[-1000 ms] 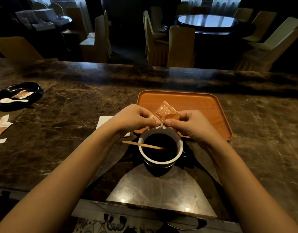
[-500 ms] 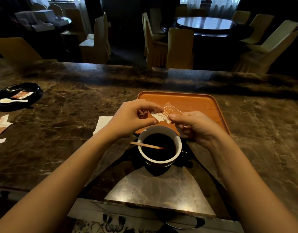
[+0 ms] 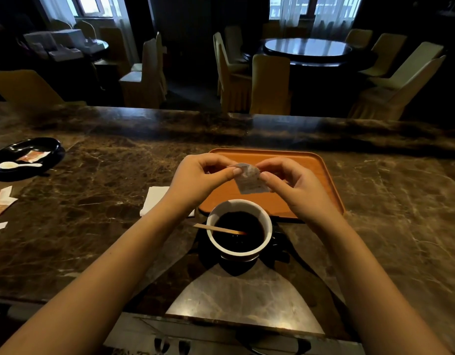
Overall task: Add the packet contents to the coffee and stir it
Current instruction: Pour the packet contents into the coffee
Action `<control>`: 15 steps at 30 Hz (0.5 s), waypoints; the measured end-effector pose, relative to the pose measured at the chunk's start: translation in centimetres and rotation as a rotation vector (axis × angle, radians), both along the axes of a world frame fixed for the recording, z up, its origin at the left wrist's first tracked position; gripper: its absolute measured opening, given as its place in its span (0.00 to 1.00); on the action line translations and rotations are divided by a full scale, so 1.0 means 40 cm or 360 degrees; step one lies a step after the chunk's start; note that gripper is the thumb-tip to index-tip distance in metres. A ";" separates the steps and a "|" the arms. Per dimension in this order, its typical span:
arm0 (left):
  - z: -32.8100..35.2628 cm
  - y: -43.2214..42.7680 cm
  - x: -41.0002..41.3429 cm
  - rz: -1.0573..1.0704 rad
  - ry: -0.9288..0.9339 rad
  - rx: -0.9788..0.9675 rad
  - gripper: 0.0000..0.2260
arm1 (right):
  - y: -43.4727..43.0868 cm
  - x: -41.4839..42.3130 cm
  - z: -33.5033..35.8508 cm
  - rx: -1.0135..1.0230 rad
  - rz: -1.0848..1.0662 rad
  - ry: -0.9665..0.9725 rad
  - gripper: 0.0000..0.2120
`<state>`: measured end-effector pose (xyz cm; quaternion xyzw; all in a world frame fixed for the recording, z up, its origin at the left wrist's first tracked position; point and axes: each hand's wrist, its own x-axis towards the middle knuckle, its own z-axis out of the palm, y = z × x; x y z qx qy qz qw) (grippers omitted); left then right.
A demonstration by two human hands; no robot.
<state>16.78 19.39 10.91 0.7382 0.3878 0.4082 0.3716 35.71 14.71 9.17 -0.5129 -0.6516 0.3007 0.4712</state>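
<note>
Both hands pinch the packet [image 3: 249,179] by its top edge, left hand [image 3: 199,179] and right hand [image 3: 295,188] close together, just beyond the cup [image 3: 238,228] of black coffee. Nothing looks poured yet; the stick [image 3: 216,228] rests in the cup, so pouring and stirring remain

Dim, window-backlit, wide-angle edge distortion

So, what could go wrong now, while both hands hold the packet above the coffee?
1. The packet, pinched between left hand and right hand, sits over the orange tray, not the cup; contents may spill there.
2. A wrist could knock the wooden stirrer leaning over the rim and splash coffee.
</note>
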 end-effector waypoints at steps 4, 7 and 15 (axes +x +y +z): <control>0.006 -0.005 0.006 -0.0001 -0.0093 -0.0120 0.03 | -0.005 -0.012 0.013 0.0215 -0.0086 -0.0060 0.05; 0.011 -0.008 0.008 -0.0040 -0.0059 -0.0140 0.03 | -0.003 -0.021 0.020 0.0264 -0.0162 -0.0135 0.05; 0.016 -0.005 -0.010 -0.0019 0.0010 -0.0110 0.05 | 0.002 -0.041 0.031 0.0217 -0.0104 0.0077 0.02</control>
